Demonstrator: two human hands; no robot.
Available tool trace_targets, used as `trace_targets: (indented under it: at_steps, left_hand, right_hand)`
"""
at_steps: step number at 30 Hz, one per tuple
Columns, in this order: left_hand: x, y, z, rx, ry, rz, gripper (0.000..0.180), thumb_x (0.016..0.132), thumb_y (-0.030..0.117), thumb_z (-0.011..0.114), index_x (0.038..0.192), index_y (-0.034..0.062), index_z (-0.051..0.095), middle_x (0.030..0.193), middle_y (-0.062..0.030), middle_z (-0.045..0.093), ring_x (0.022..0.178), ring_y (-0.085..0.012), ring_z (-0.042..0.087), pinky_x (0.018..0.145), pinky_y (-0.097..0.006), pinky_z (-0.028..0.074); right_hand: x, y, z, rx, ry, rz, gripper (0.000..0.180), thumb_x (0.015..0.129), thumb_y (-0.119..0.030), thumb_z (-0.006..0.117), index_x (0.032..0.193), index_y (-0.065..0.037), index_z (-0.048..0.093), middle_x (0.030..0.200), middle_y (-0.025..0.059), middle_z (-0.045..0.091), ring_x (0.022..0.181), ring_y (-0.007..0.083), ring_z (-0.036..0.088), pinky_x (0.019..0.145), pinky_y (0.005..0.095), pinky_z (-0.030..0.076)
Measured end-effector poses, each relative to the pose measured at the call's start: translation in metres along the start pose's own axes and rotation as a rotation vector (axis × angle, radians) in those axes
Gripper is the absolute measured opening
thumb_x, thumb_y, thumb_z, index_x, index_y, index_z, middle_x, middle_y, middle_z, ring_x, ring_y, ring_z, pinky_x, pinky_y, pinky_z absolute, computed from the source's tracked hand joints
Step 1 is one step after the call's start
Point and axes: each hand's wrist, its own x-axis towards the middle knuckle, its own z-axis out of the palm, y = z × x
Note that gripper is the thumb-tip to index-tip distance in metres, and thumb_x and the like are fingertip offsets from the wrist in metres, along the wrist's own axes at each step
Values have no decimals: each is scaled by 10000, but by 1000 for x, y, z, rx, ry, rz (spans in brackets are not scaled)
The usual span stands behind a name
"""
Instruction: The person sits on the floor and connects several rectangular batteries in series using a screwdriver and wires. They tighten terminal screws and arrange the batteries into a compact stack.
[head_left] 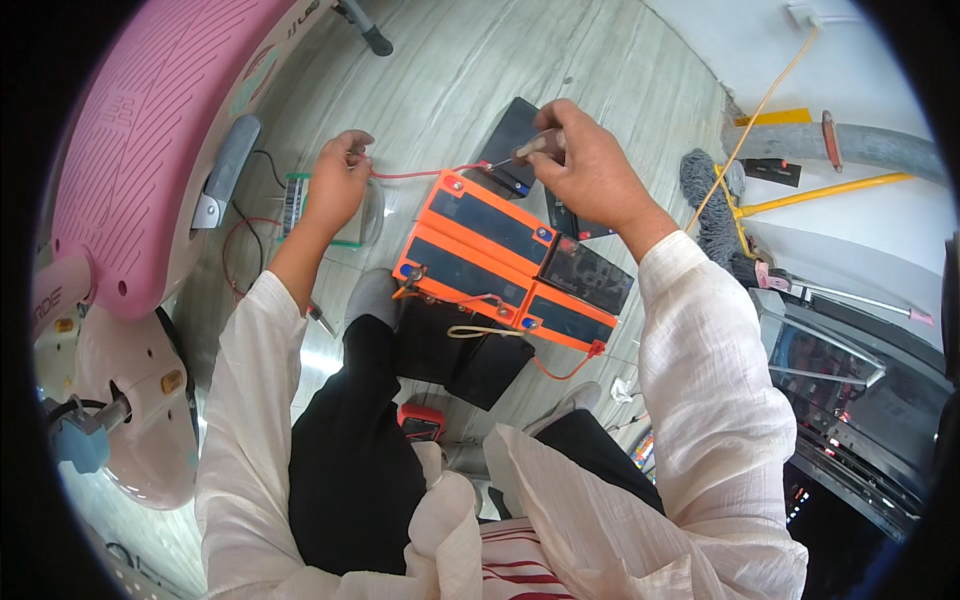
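So from my feed I'm looking straight down at a row of orange-topped batteries (497, 262) sitting on the grey floor (470, 70), right in front of my knees, and I'll use those as the anchor for everything else. My right hand (590, 165) is just past the far end of the batteries, fingers closed around a screwdriver (525, 150) with its tip pointing left toward the corner terminal. My left hand (338, 180) is off to the left of the batteries, pinched shut on the end of a thin red wire (415, 174) that runs back to that same far corner. Under the left hand there's a small clear box (296, 200), can't really tell what's in it. A black flat case (515, 135) lies on the floor just beyond the batteries, partly under the right hand. Near side of the batteries, an orange wire (560, 372) loops off the right corner, and a little red meter (422, 421) sits between my legs. Way left of the batteries is a pink scooter (150, 150), and off to the right a grey mop (712, 205) with a yellow handle.
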Motion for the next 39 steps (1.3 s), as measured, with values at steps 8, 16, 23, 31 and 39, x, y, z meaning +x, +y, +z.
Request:
trace_targets:
  at_steps: [8,16,23,31,39]
  left_hand:
    - [3,15,-1,-413,-91,-365,279,950,115,552,1219,53,592,938,-42,629,848,-112,587,750,-282,516]
    - [9,13,-9,-594,-61,-502,244,1017,195,511,1195,39,575,958,-40,628,823,-109,593,797,-265,536]
    - [6,79,7,-945,-12,-523,256,990,131,521,1159,-61,525,1058,-163,625,970,-226,654,903,-321,552]
    - [-29,113,15,-796,-140,-524,189,985,123,524,1084,-31,568,1012,-151,678,895,-189,688,834,-293,577]
    - [-59,106,4,-783,-622,-843,212,976,137,558,1113,-3,640,828,-67,678,681,-111,660,596,-209,549]
  right_hand:
    - [-4,-1,2,-86,45,61,329,873,-267,661,980,33,578,861,167,672,832,327,653,719,403,505]
    - [-4,-18,-3,-88,-1,170,328,879,-245,646,1015,43,567,906,189,685,850,342,656,743,399,508]
    - [-4,-7,-1,-49,-3,102,344,864,-212,666,1055,55,561,878,190,685,823,323,666,760,394,513]
    - [-5,-8,-3,-21,-23,93,343,864,-224,683,1040,49,573,846,183,702,816,326,685,725,390,528]
    - [-2,-19,-2,-210,5,152,306,860,-227,690,1000,29,597,818,157,712,778,329,694,686,401,540]
